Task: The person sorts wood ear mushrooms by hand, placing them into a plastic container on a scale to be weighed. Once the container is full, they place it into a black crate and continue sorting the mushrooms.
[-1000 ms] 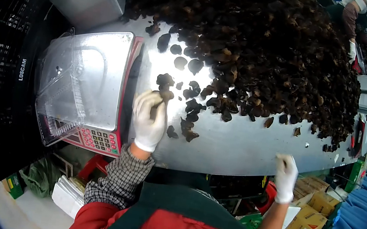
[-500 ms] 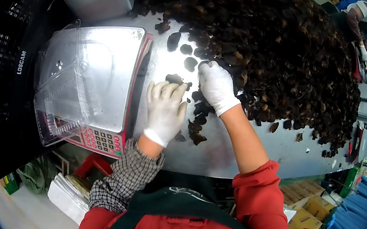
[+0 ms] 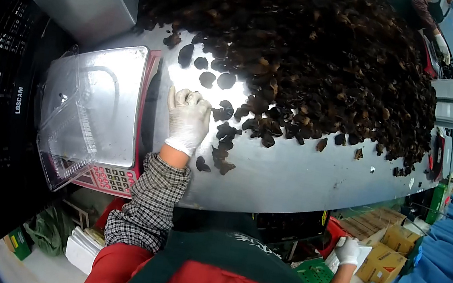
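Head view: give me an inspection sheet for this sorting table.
Surface: steel table, shiny with glare.
Job's things: heap of dark dried fungus; loose pieces at its near edge; clear plastic box open on the scale.
Clutter: stray bits by the heap's right end.
Hands: left hand palm down on the table beside the scale; right hand below the table edge, grip unclear.
Cables: nothing seen.
Surroundings: black crates, cardboard boxes, another person's gloved hand.

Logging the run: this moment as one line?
gloved left hand: palm down on steel table beside red scale; gloved right hand: below table edge; dark fungus pieces: beside left hand
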Available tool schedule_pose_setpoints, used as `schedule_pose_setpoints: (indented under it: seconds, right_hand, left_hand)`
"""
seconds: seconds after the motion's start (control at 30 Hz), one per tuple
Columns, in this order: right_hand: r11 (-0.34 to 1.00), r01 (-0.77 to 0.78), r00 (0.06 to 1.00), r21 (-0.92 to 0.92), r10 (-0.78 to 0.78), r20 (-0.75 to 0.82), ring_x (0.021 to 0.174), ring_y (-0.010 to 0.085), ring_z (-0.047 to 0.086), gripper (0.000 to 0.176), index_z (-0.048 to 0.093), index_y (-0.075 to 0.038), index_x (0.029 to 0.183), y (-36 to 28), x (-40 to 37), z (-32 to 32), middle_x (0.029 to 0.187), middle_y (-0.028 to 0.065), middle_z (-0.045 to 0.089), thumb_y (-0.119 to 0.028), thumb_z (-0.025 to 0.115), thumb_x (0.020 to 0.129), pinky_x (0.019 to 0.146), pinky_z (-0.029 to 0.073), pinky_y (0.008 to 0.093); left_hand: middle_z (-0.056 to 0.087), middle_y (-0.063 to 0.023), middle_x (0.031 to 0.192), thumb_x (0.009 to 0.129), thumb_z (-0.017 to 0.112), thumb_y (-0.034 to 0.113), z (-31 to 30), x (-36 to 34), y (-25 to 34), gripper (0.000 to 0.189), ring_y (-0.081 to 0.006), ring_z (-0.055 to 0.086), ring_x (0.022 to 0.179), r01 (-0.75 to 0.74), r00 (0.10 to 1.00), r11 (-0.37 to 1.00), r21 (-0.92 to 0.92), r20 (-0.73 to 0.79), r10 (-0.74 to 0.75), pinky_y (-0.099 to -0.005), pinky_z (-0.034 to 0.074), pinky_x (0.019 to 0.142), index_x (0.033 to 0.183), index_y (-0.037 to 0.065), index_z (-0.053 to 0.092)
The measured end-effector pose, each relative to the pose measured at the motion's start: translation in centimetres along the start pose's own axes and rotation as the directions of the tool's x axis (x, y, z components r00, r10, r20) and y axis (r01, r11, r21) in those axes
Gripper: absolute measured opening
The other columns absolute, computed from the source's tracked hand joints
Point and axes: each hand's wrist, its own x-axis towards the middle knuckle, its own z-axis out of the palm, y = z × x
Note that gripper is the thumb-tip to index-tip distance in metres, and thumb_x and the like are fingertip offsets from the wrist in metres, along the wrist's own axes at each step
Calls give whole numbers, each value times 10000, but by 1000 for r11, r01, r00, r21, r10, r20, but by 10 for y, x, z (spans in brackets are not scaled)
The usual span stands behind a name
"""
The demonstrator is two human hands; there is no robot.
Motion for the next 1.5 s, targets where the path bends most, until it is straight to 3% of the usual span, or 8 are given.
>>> schedule_pose_setpoints:
  seconds: [0.2, 0.43, 0.87, 1.1, 1.27, 1.3, 1.37, 1.5]
  right_hand:
    - [552, 491, 852, 674, -144, -503, 862, 341, 595, 100, 638, 0, 911, -113, 11, -131, 911, 170, 618, -11, 629, 812, 802, 482, 373]
    - [91, 995, 92, 41, -667, -739, 930, 299, 605, 211, 666, -86, 992, -375, 39, -256, 973, 127, 624, -70, 625, 786, 826, 486, 394]
    - [345, 923, 384, 173, -856, -344, 814, 328, 631, 105, 625, -58, 828, -431, 63, -272, 841, 150, 659, -119, 590, 750, 746, 500, 413]
    - [-161, 659, 548, 735, -567, -615, 699, 98, 515, 57, 596, -10, 828, -241, 33, -275, 778, 19, 585, -42, 602, 781, 647, 448, 246]
    - [142, 216, 919, 966, -364, -152, 713, 119, 574, 106, 594, 4, 822, -56, -3, -158, 769, 40, 600, -91, 631, 796, 638, 459, 260]
    - [202, 103, 954, 974, -297, -40, 711, 152, 594, 116, 592, 16, 816, -31, -7, -122, 794, 64, 605, -90, 639, 801, 634, 471, 289]
    - [885, 230, 921, 404, -63, -385, 866, 232, 616, 140, 629, 21, 856, 12, -23, -48, 928, 113, 635, -111, 660, 822, 769, 489, 338]
    - [613, 188, 938, 767, 120, -326, 945, 295, 609, 127, 639, -8, 950, 8, -20, -36, 974, 153, 633, -65, 634, 836, 860, 476, 362]
  left_hand:
    - [631, -2, 967, 785, 658, 105, -43, -1, 17, 83, -226, 532, 1050, 107, 965, 973, -204, -216, -151, -527, 234, 1097, 857, 129, 623]
    - [636, -97, 982, 809, 628, -51, -88, -57, 40, 109, -220, 596, 975, 261, 902, 650, -714, -60, -427, -368, 434, 956, 887, 24, 619]
    - [586, -58, 1034, 877, 588, -81, -94, -90, 44, 95, -114, 569, 891, 380, 818, 61, -923, 304, -488, -240, 478, 814, 936, -10, 609]
    - [620, -72, 1019, 874, 615, -33, -68, -78, 104, 92, -137, 607, 890, 474, 865, 20, -880, 461, -199, -254, 506, 806, 955, 10, 625]
    - [591, -149, 1197, 900, 549, 35, -24, -75, 220, 250, -221, 620, 1070, 541, 664, 164, -825, 538, 520, -328, 513, 867, 1146, 29, 591]
    - [510, -223, 1343, 873, 545, 54, -20, -82, 244, 392, -276, 660, 1014, 162, 751, 224, -961, 267, 604, -334, 533, 842, 1263, 86, 555]
    - [484, -218, 1386, 850, 580, 79, -40, -72, 263, 373, -304, 681, 915, 109, 658, 266, -958, 271, 703, -359, 555, 819, 1218, 131, 607]
    - [657, -155, 1133, 850, 651, 110, -31, -41, 206, 95, -285, 678, 911, -150, 890, 364, -919, 35, 455, -361, 568, 769, 912, 45, 680]
